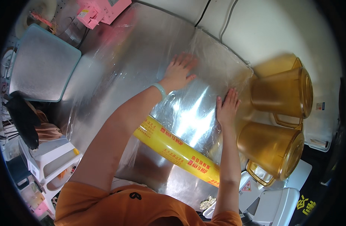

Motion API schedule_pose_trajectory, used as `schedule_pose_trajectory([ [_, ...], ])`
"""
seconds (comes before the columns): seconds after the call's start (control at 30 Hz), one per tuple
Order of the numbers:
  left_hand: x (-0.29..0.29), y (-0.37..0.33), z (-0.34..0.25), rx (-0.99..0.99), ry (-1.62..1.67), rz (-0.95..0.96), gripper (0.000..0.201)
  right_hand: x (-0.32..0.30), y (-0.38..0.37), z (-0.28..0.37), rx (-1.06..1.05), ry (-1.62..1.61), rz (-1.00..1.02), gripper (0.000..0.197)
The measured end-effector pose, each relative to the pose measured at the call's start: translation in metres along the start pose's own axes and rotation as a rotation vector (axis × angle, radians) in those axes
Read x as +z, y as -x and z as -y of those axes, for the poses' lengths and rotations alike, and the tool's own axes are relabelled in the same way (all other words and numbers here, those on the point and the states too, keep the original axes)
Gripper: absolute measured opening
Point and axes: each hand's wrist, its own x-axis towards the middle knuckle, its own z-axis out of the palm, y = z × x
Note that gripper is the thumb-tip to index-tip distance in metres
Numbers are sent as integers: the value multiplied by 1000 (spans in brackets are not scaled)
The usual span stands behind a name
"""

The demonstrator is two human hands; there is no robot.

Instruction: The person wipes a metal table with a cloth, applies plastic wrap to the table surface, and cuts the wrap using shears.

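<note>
A sheet of clear cling film lies over the metal worktop, wrinkled along its left side and far edge. My left hand, with a pale bangle on its wrist, rests flat on the film with its fingers spread. Nearer the right side, my right hand also lies flat with its fingers stretched out. Neither hand holds anything. Between my forearms and my body lies a yellow cling film roll box or tube with red print, its ends hidden behind my arms.
Two amber plastic pitchers with lids stand at the right by the white wall. A pale-blue-rimmed board and a dark glove-like item are at the left. A pink device sits at the far left; white containers stand lower right.
</note>
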Motion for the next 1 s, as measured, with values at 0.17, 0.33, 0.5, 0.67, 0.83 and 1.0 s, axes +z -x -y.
schedule_pose_trajectory([
  [0.17, 19, -34, -30, 268, -127, -96, 57, 9, -41, 30, -68, 35, 7, 64],
  [0.33, 33, -72, -13, 245, 117, 30, 56, 6, -72, 5, -32, 15, 56, 64],
  [0.5, 16, -58, 12, 39, -118, 10, 60, -3, -37, -37, 166, 43, 34, 72],
  [0.67, -5, 1, -10, 421, -11, 48, 63, -22, 38, -12, -3, 136, 300, 74],
  [0.83, -49, 46, 15, 297, 39, 224, 57, -73, 105, -35, 189, -108, 363, 75],
  [1.0, -115, 154, 42, -289, 657, 330, 41, -122, 252, -28, 773, -691, 41, 66],
])
